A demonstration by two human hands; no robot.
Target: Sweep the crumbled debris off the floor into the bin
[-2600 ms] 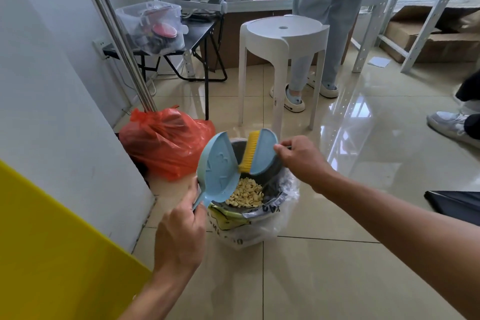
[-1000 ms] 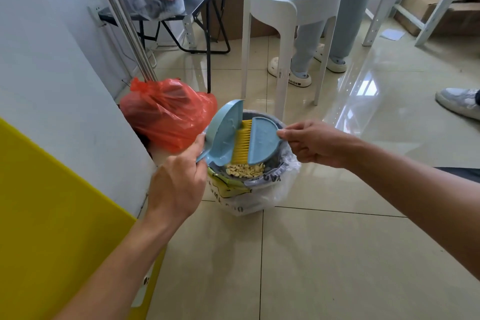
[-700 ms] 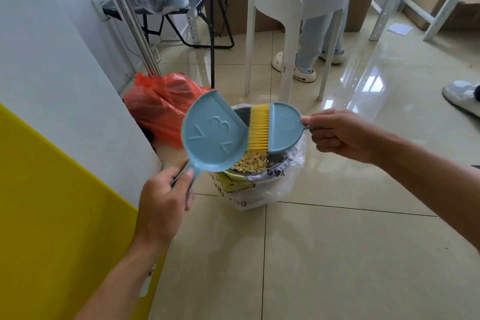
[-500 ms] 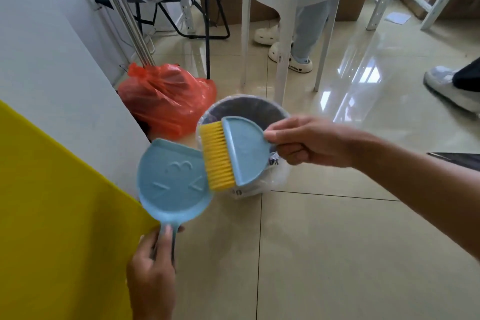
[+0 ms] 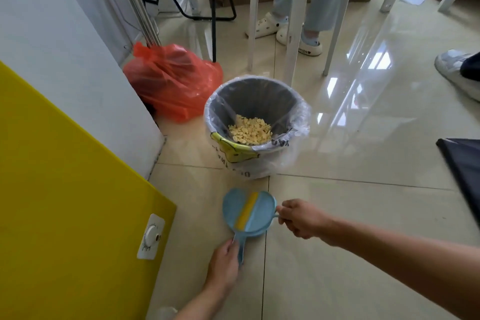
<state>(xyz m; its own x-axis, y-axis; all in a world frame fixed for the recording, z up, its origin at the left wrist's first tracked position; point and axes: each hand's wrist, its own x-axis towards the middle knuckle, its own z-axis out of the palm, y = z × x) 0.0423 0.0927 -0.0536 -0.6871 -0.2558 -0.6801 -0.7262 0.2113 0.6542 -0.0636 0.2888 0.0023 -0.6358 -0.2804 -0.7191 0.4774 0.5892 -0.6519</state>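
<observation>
Both hands low, gripping dustpan (image 5: pixel 233 213), brush (image 5: pixel 259 212)

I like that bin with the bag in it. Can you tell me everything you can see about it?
The bin is round and grey inside, and stands upright on the shiny tiled floor. A clear plastic liner is folded over its rim and hangs crinkled down the outside; a yellow picture and dark letters show on the front. At the bottom lies a heap of pale yellow crumbs. An orange bag sits close on its left, and a white stool's legs stand just behind. No hand touches it.
</observation>
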